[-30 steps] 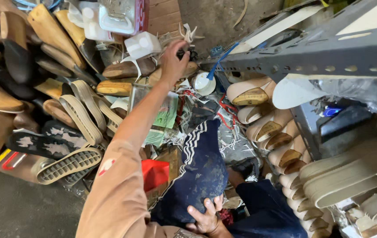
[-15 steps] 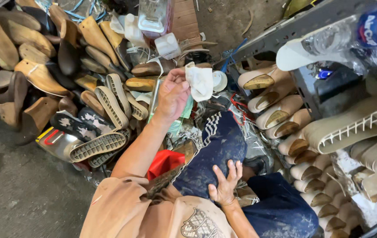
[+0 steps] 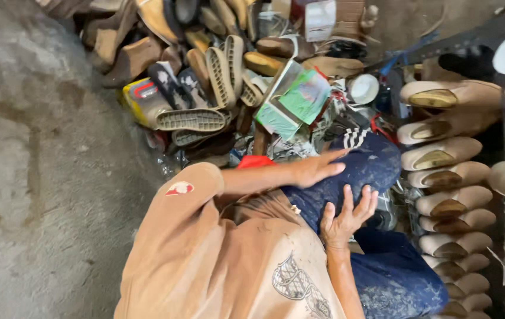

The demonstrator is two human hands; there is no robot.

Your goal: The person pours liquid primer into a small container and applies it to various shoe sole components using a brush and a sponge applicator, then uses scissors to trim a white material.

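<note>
Tan short-sleeved shirt [image 3: 217, 266], stained, with small red-white sleeve patch [image 3: 179, 188] and grey chest emblem [image 3: 294, 283]. Dark blue dusty trousers [image 3: 376, 177]. Bare forearms.

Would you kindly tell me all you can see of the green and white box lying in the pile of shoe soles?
The box is a flat rectangular carton, apparently cardboard, with a bright green face and a pale, whitish side panel. It lies tilted on the heap, one corner raised toward the top of the picture. Tan and brown shoe soles crowd its left side, and a white round cup sits just to its right. Tangled scraps lie under its lower edge. Neither hand touches it; the left hand rests below it on the blue trousers.
</note>
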